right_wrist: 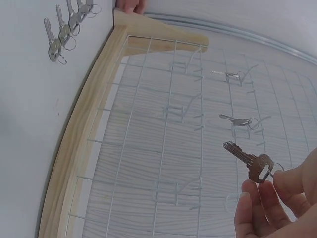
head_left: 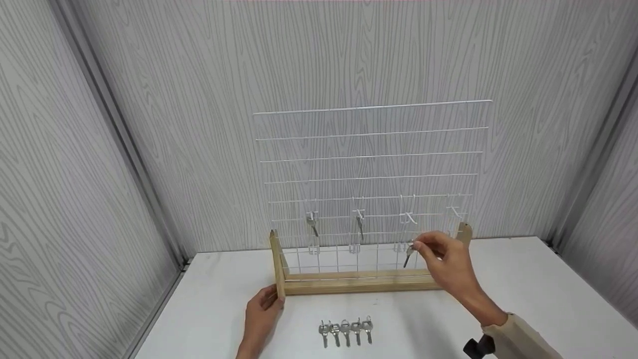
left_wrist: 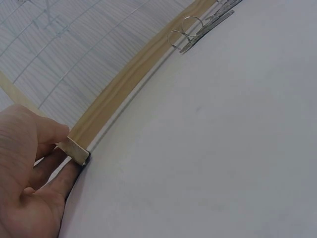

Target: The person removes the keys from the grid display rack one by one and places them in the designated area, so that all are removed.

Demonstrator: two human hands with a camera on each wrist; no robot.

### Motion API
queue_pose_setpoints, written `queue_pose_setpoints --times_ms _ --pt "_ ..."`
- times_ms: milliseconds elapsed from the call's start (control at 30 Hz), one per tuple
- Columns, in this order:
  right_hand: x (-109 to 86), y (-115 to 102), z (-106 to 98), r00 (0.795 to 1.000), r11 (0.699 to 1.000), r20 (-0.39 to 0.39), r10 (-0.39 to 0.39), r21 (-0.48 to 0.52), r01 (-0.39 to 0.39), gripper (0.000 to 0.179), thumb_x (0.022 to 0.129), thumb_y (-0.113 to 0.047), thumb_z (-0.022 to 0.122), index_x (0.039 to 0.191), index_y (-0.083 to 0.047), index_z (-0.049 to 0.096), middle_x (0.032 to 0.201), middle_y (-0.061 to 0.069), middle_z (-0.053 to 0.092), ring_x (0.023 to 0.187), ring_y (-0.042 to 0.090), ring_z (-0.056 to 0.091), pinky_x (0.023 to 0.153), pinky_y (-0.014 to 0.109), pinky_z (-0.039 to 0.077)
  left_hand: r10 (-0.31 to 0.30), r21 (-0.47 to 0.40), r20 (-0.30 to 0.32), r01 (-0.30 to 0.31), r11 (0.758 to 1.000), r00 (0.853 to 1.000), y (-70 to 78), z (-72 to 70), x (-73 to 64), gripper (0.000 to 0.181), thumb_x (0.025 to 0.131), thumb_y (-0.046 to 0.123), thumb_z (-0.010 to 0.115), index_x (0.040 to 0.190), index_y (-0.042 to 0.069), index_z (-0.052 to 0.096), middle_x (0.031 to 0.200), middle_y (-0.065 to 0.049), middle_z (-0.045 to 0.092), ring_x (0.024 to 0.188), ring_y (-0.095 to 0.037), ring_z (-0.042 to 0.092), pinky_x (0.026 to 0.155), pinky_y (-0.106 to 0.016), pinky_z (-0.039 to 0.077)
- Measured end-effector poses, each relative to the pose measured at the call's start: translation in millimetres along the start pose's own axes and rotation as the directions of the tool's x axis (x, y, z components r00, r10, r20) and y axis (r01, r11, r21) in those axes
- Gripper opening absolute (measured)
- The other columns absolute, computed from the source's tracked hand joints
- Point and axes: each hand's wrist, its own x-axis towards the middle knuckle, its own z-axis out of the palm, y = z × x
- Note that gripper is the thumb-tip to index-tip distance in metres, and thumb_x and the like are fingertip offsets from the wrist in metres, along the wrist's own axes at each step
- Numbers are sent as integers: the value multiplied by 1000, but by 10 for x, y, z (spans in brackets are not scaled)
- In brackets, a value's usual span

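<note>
My right hand [head_left: 447,263] pinches the small ring of a silver key [right_wrist: 258,167] between thumb and fingers, in front of a white wire grid [head_left: 359,176]. The key's blade points down and to the left in the head view. At the left end of the grid's wooden base [head_left: 359,287], my left hand [head_left: 261,315] grips the wooden side piece [left_wrist: 75,150], thumb on one side and fingers on the other. Two keys hang on hooks on the grid, one key [head_left: 312,224] at the left and another key [head_left: 360,225] beside it.
In front of the base, several ringed keys [head_left: 346,333] lie in a row on the white table [head_left: 219,279]. Further right on the grid are a white hook [head_left: 409,217] and another hook [head_left: 454,212]. Wood-grain panels [head_left: 164,124] stand behind and at both sides.
</note>
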Motion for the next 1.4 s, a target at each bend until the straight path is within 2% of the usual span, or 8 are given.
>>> queue_pose_setpoints --times_ms 167,333,467,667,900,1033,1167,1400 --pt "-11 18 55 999 999 1 -35 8 35 8 97 4 73 100 -2 77 96 6 79 92 23 81 82 6 59 15 -8 -3 -15 1000 1000 2 -3 -12 44 102 5 68 144 -4 59 148 -29 60 139 -46 60 104 -34 65" --pt "-30 57 112 998 998 -4 -69 3 69 9 94 6 75 97 -2 78 93 6 79 87 17 80 78 7 61 33 -12 1 -33 999 999 2 -2 -22 44 101 4 68 143 -4 60 147 -29 60 138 -47 60 102 -33 65" --pt "-68 70 147 1000 1000 17 -20 -22 20 9 95 3 76 97 -5 79 92 4 80 88 16 79 77 8 60 39 -25 7 -39 999 999 -13 -6 -25 43 101 5 68 143 -4 60 148 -29 60 138 -47 60 103 -34 65" --pt "-109 86 206 994 997 90 58 -53 -54 7 97 -1 75 100 -7 79 93 1 79 89 19 79 77 12 62 33 -28 9 -33 999 999 -19 -12 -40 43 102 6 68 143 -3 61 148 -29 60 139 -46 60 103 -34 65" --pt "-129 130 266 979 996 184 90 -23 -87 7 98 -3 74 99 -8 78 90 1 78 80 8 72 72 15 60 33 -31 14 -33 999 999 2 -12 -33 43 102 5 67 143 -4 60 147 -29 61 138 -46 60 104 -36 65" --pt "-156 177 307 970 998 234 63 -6 -63 5 100 -4 74 99 -7 78 89 1 79 81 13 76 71 17 61 14 -32 10 -14 999 1000 -1 -8 -30 43 101 5 67 143 -3 61 147 -28 62 138 -45 61 104 -36 65" --pt "-192 224 362 959 999 283 27 10 -31 6 101 -3 72 98 -6 77 88 3 80 80 14 77 70 18 62 33 -24 8 -33 999 999 -1 -1 -44 44 102 5 67 144 -5 59 146 -29 61 137 -45 61 104 -36 65" --pt "-270 264 464 921 998 385 53 13 -63 8 103 -4 69 98 -4 76 89 4 79 81 19 78 71 19 63 58 -35 10 -57 998 998 8 -12 -65 43 102 5 66 143 -6 60 146 -30 61 137 -45 61 105 -36 64"
